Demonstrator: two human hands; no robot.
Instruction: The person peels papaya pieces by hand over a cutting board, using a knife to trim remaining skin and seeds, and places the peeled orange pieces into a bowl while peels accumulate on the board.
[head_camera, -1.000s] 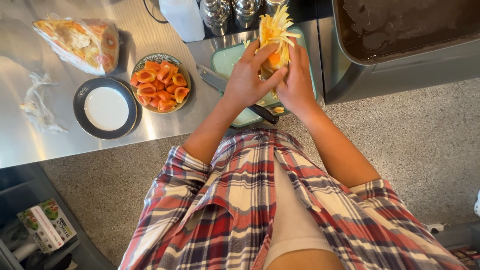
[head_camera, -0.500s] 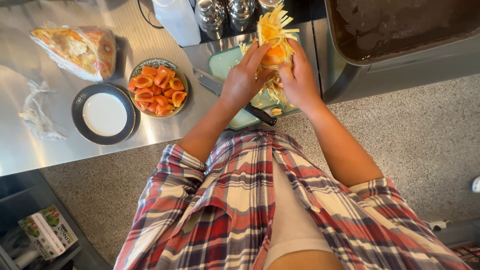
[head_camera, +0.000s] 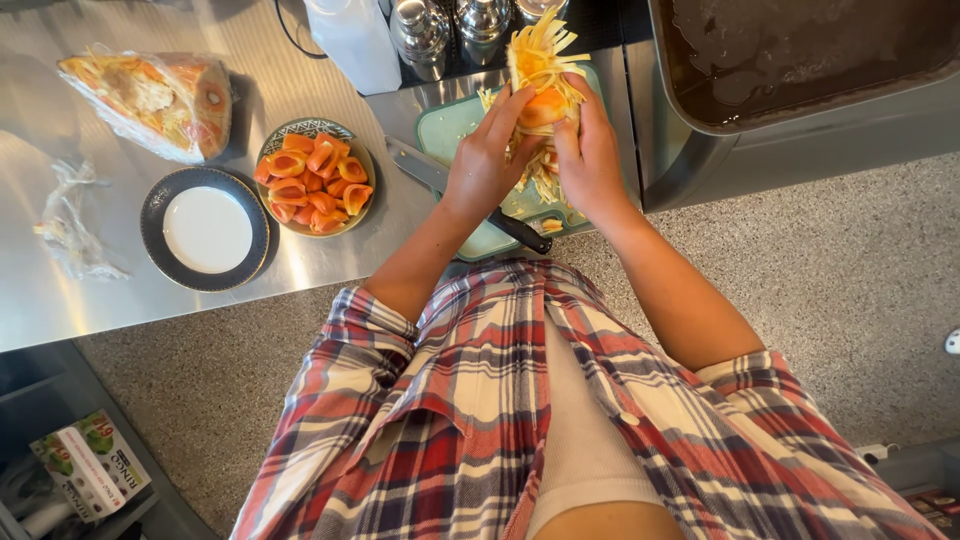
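Left hand (head_camera: 487, 165): fingers curled around the near-left side of an orange fruit segment (head_camera: 545, 103), gripping it. Right hand (head_camera: 590, 160): closed on the opposite side of the same segment, thumb and fingers pressing in. Both raised just above a pale green cutting board (head_camera: 445, 125).

Orange fruit segment: held between both hands over the board, wrapped in pale yellow stringy fibres (head_camera: 535, 50) fanning upward and trailing below the palms. Judged light, soft-fleshed, probably sticky or slick at the surface; fibres limp, likely to tear free under a light pull. Best taken at the firmer orange body, one hand each side, as now; fibres no good as a handle.

Cutting board: resting on a steel counter (head_camera: 120, 310), scattered with loose yellow strands. Knife (head_camera: 460, 192): lying across the board's left edge, black handle toward the body, partly hidden under the left forearm, untouched.

Left of the board: patterned bowl (head_camera: 312, 178) heaped with cleaned orange pieces. Further left: dark-rimmed plate (head_camera: 205, 229) with white centre. Beyond these: large cut fruit portion in clear wrap (head_camera: 155, 100); crumpled clear film (head_camera: 70, 225) near the counter's left end.

Behind the board: white container (head_camera: 352, 40), metal shakers (head_camera: 450, 28). To the right: dark tray (head_camera: 800, 55). Below: speckled floor (head_camera: 850, 290), plaid shirt (head_camera: 480, 420).
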